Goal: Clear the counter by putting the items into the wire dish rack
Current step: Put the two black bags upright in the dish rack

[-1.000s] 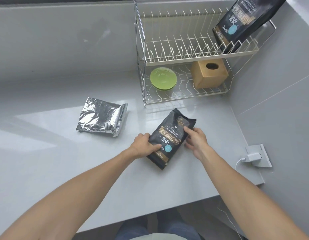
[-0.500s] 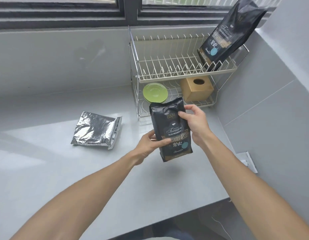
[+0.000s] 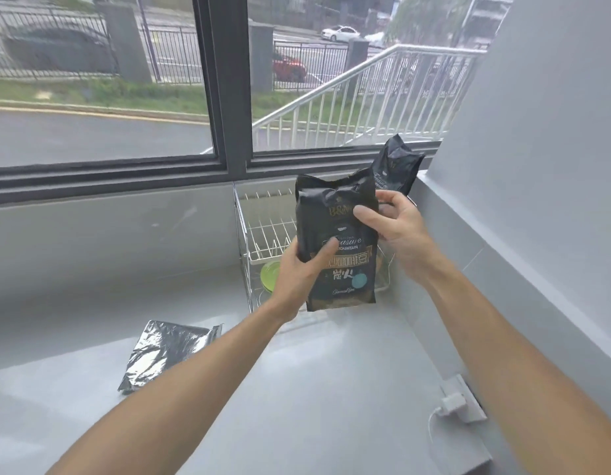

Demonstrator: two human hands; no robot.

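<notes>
A silver foil pouch [image 3: 167, 354] lay on the counter [image 3: 314, 389] at lower left. At centre frame, the left hand [image 3: 298, 269] and right hand [image 3: 394, 228] both gripped an upright black coffee bag [image 3: 341, 269], in front of the wire dish rack [image 3: 263, 231].

A single head-worn wide-angle camera looks forward and slightly down from above the counter [image 3: 297, 406], facing the window [image 3: 125, 80] along its back edge. Both forearms reach in from the bottom. The wire dish rack [image 3: 263, 234] stands near, in the counter's back right corner.
</notes>
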